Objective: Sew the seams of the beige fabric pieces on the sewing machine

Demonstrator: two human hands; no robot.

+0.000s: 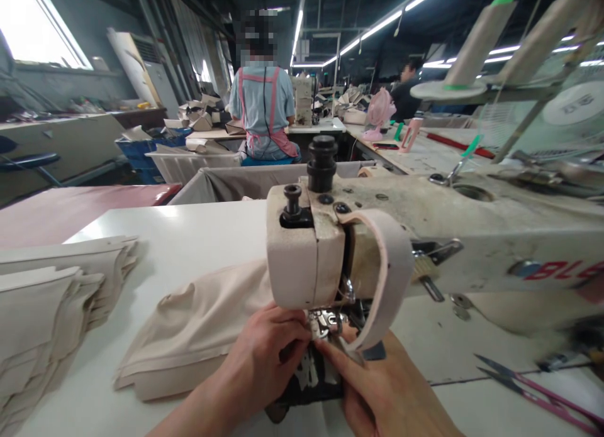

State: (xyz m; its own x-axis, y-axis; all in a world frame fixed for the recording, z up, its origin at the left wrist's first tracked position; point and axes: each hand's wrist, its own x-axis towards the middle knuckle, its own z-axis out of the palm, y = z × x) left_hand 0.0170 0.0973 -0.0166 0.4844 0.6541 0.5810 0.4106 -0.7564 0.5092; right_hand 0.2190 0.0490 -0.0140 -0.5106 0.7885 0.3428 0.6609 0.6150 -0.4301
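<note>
A beige fabric piece (202, 324), layered and slightly bunched, lies left of the sewing machine head (302, 254) and runs in beneath it. My left hand (271, 342) is closed, pinching the fabric's edge close to the metal presser foot (325, 322). From the other side my right hand (387, 377) reaches in, its index fingertip by the same spot and its other fingers curled under. What the right hand holds, if anything, is hidden. A pale curved strap (394, 267) on the machine covers part of that hand. I cannot see the needle point clearly.
Stacked beige cut pieces (42, 324) lie at the left on the white table (155, 226). Pink-handled scissors (533, 387) rest at right. Thread cones (486, 44) stand above the machine arm. Ahead sits a person (264, 110); another person (408, 91) is farther right.
</note>
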